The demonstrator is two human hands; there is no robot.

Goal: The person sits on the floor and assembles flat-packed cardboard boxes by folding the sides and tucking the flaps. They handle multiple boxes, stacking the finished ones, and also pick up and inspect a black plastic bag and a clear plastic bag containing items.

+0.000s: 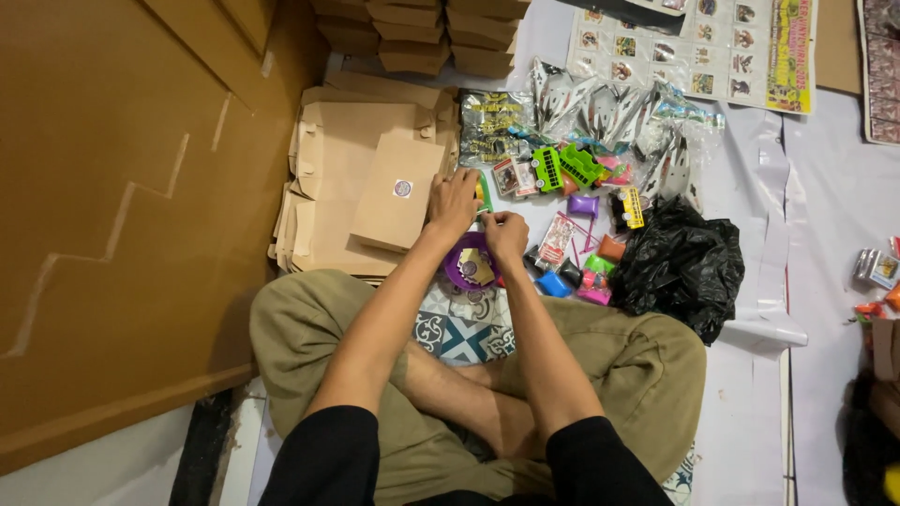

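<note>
At the far left a large sheet of brown cardboard (pixel 112 187) leans up, and beside it a stack of flat kraft paper bags (pixel 361 187) lies on the floor, the top one bearing a small round sticker. The person's left hand (pixel 454 201) rests at the right edge of that top bag, fingers curled together on something small — what exactly cannot be told. Just beside it the right hand (pixel 506 231) pinches a thin small item between fingertips, the two hands nearly touching. Below them sits a purple ring-shaped toy (pixel 466 264) with a card in its hollow.

The step in hand looks like gathering or fitting a small piece at the bag's edge; the next move likely calls for a steady pinch and a free hand to part the bag's mouth.

Rightward lie loose plastic toys — a green bus (pixel 548 169) among them — then a black plastic bag (pixel 680 267), crumpled, contents hidden.
</note>
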